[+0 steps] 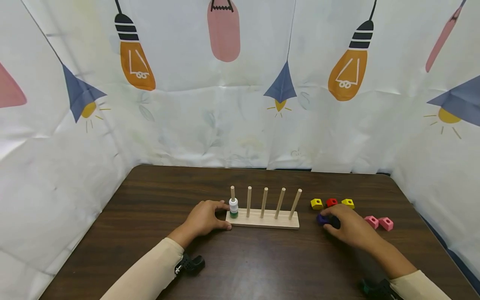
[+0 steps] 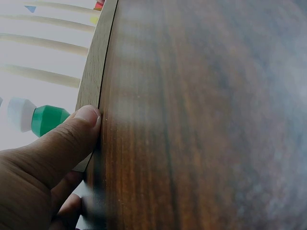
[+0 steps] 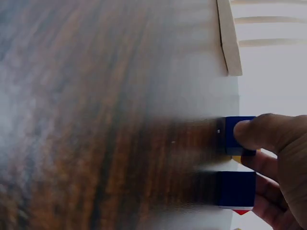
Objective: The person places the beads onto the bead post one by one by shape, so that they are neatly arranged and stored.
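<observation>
A pale wooden peg board [image 1: 262, 219] with several upright pegs stands mid-table. My left hand [image 1: 204, 218] grips its left end, and in the left wrist view the thumb [image 2: 86, 117] presses on the front edge. On the leftmost peg are a green bead [image 2: 49, 120] and white beads [image 1: 233, 205] above it. To the right of the board, my right hand [image 1: 348, 225] pinches a blue block [image 1: 321, 219] between thumb and fingers. A second dark blue block [image 3: 236, 189] sits beside it, close to the other fingers.
Yellow blocks [image 1: 316, 203] and a red block [image 1: 331, 202] lie behind my right hand. Two pink blocks [image 1: 386, 223] lie to its right. The dark wooden table [image 1: 255, 262] meets a white printed curtain [image 1: 225, 125] at the back and sides.
</observation>
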Demonstrator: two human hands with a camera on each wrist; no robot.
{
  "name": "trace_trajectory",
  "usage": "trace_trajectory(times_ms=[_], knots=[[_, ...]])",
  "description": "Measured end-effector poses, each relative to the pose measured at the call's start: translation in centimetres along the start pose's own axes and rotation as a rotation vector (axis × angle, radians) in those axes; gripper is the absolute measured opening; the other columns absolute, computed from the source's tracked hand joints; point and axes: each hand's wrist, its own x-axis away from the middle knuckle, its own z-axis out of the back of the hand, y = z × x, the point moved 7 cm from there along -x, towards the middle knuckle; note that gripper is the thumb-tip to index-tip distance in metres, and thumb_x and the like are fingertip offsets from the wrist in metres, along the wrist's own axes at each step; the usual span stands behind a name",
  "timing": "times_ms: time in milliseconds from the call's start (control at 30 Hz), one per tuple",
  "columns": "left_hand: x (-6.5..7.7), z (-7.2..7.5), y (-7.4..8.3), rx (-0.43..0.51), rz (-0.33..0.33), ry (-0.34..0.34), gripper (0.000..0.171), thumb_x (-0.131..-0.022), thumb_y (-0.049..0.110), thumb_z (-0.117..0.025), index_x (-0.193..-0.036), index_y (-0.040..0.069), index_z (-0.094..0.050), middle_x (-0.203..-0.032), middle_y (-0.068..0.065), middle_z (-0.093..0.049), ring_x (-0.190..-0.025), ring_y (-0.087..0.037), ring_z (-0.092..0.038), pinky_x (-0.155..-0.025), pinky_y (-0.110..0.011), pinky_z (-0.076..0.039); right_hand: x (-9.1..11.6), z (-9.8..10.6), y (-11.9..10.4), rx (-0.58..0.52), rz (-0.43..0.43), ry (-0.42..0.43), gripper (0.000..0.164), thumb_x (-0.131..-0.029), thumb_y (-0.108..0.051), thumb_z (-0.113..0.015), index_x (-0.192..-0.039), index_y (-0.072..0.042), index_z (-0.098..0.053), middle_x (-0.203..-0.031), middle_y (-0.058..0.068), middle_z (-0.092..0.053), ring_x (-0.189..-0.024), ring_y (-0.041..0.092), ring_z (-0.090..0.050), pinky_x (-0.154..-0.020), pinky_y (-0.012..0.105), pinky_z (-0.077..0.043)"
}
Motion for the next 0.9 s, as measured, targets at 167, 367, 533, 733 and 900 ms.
trace_trajectory(times_ms=[167,367,533,733,900], knots=[[0.0,-0.1,0.1,-0.004,-0.002,-0.001,0.053,-0.069,0.037,-0.096,-0.118,0.026,-0.078,-0.139,-0.01,-0.064,-0.132,-0.037,-0.055,-0.105,-0.053,-0.044,-0.1,-0.1,0.2,0.016,0.0,-0.013,0.028,-0.082,-0.01,-0.086,-0.107,-0.01,-0.073,-0.106,0.002,-0.071,-0.104,0.029,-0.067,-0.091,0.054,-0.053],[-0.1,-0.1,0.1,-0.001,-0.003,-0.005,0.054,-0.07,0.038,-0.096,-0.119,0.026,-0.078,-0.139,-0.01,-0.063,-0.132,-0.036,-0.055,-0.105,-0.053,-0.045,-0.3,0.1,-0.1,0.01,0.007,0.003,0.026,-0.083,-0.012,-0.086,-0.106,-0.012,-0.073,-0.104,-0.001,-0.071,-0.101,0.027,-0.068,-0.088,0.052,-0.055],[-0.1,0.0,0.2,0.001,-0.002,-0.005,0.054,-0.07,0.038,-0.096,-0.119,0.025,-0.078,-0.14,-0.01,-0.063,-0.132,-0.037,-0.055,-0.105,-0.054,-0.045,-0.9,1.1,-1.1,-0.009,0.023,0.027,0.027,-0.084,-0.012,-0.086,-0.108,-0.011,-0.074,-0.106,0.0,-0.072,-0.099,0.027,-0.07,-0.084,0.05,-0.057],[0.0,0.0,0.2,0.003,-0.001,-0.005,0.055,-0.069,0.037,-0.096,-0.119,0.024,-0.078,-0.14,-0.01,-0.063,-0.132,-0.036,-0.055,-0.105,-0.053,-0.045,-1.6,2.3,-2.0,-0.047,0.018,0.033,0.03,-0.085,-0.011,-0.084,-0.112,-0.012,-0.072,-0.108,0.0,-0.071,-0.092,0.021,-0.068,-0.077,0.043,-0.057],[0.0,0.1,0.1,-0.001,-0.002,-0.005,0.054,-0.069,0.037,-0.096,-0.119,0.025,-0.078,-0.14,-0.01,-0.063,-0.132,-0.036,-0.055,-0.105,-0.053,-0.045,-2.1,3.5,-2.7,-0.081,0.006,0.046,0.032,-0.087,-0.011,-0.083,-0.115,-0.014,-0.071,-0.11,-0.001,-0.071,-0.09,0.023,-0.067,-0.075,0.044,-0.056]])
